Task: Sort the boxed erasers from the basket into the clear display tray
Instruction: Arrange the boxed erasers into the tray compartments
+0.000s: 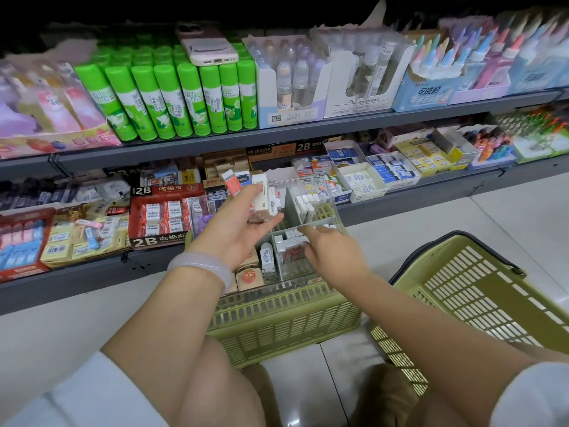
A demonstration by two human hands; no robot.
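Your left hand (243,229) is raised palm-up at about 11 o'clock from the clear display tray (308,211); its grip is closed around a small stack of boxed erasers (263,195), white boxes with one red-and-white box at the top left. A pale bangle (203,266) sits on that wrist.

Your right hand (332,254) reaches down into the tray's near right compartment, fingertips (308,231) touching the packed white and dark red boxes (289,245) there. Whether this grip pinches a box or only presses on it, you cannot tell: the fingers are loosely bent.

The tray rests on top of the green basket (277,318) straight ahead at 12 o'clock; its far right compartment holds upright white erasers (304,204), its near left one an orange-topped item.

A second green basket (480,291) lies tilted on the floor at 3 o'clock.

On the shelf at 12 o'clock stand green glue sticks (172,97) with a pink phone (206,46) lying on top of them.
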